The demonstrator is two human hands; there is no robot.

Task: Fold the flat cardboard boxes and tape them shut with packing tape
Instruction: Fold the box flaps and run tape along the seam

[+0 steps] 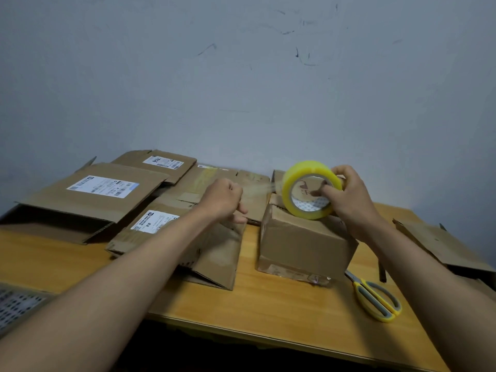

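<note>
A: Setting. What surface and background are shown?

B: A wooden tabletop (268, 299) set against a scuffed pale grey wall (241, 76).

A: Where is the folded cardboard box?

B: The folded cardboard box (306, 242) stands right of centre on the tabletop, its top flaps closed. The packing tape roll (308, 189), yellowish and clear, is held upright at the box's far top edge; whether it touches the box cannot be told.

A: State of each hand?

B: The right hand (349, 197) grips the roll, fingers curled over its rim and the thumb inside the core. The left hand (225, 197) is curled closed and pinches the free end of a clear tape strip (264, 187), which stretches taut from the roll to that hand.

A: And the surroundings?

B: Flat cardboard boxes (107, 194), several bearing white shipping labels (103, 186), overlap across the left and rear of the tabletop, beneath the left forearm. Yellow-and-grey scissors (375, 296) lie closed just right of the folded box. More flattened cardboard (440, 245) lies at the right edge. A perforated grey surface (16, 304) shows at the lower left.
</note>
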